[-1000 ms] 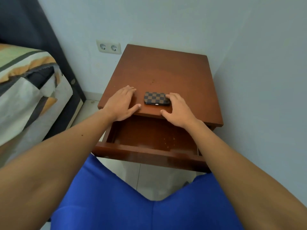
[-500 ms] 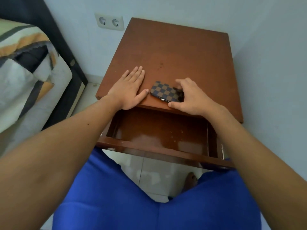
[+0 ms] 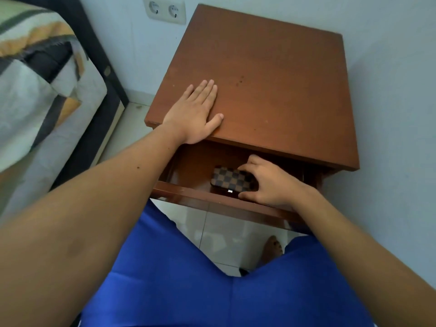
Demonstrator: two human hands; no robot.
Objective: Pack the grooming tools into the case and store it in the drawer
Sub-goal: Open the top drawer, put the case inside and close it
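The closed case (image 3: pixel 230 179), covered in a brown and black check, is inside the open drawer (image 3: pixel 212 201) of the brown wooden nightstand (image 3: pixel 271 79). My right hand (image 3: pixel 269 182) reaches into the drawer and grips the case at its right end, fingers on the far side and thumb on the near side. My left hand (image 3: pixel 195 114) lies flat, palm down, on the nightstand top near its front left corner. No loose grooming tools are in sight.
A bed with a patterned cover (image 3: pixel 40 90) stands close on the left. A double wall socket (image 3: pixel 165 10) sits behind the nightstand. A wall runs along the right side. My blue-clad legs (image 3: pixel 188 279) and a bare foot (image 3: pixel 271 251) are below the drawer on a tiled floor.
My right hand has taken the case off the nightstand top and moved it down into the open drawer. My left hand stays flat on the top. The view has tilted downward.
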